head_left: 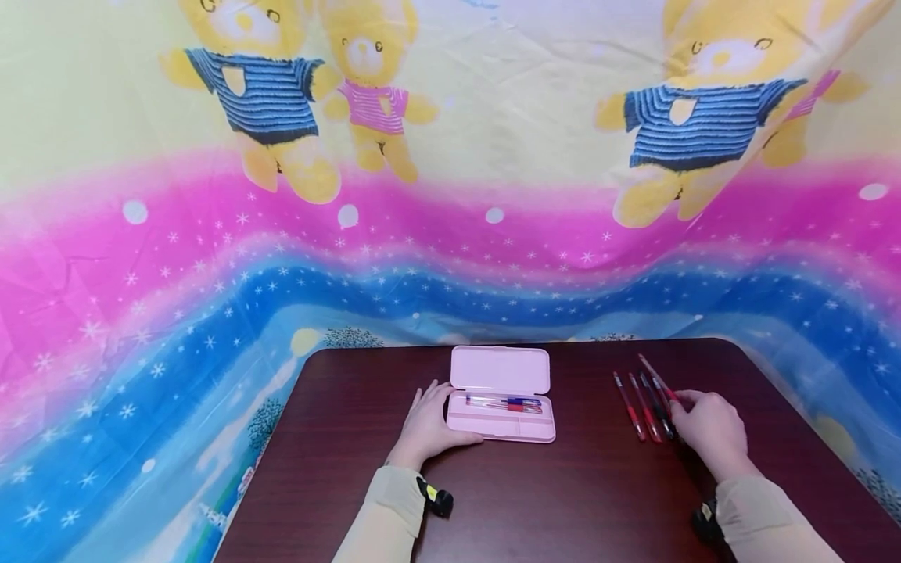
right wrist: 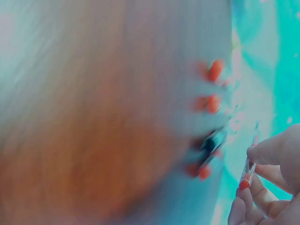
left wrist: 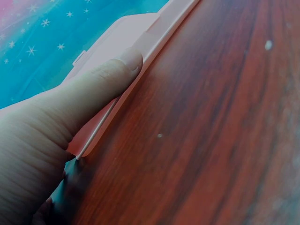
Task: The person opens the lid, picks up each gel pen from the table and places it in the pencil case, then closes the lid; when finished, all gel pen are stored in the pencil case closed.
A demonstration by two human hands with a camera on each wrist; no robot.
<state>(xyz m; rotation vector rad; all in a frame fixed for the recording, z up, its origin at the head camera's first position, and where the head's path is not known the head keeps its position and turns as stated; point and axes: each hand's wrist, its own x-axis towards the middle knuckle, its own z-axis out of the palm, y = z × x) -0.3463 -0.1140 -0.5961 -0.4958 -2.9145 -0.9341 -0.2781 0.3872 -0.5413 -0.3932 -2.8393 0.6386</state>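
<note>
Left hand lies flat, fingers straight, thumb out; right hand curls, fingertips pinching.

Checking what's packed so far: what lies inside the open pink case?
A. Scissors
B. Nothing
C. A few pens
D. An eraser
C: the head view shows a few pens, red and blue, lying in the tray of the open case.

Both arms wear long pale beige sleeves; a small black camera is strapped at each wrist.
</note>
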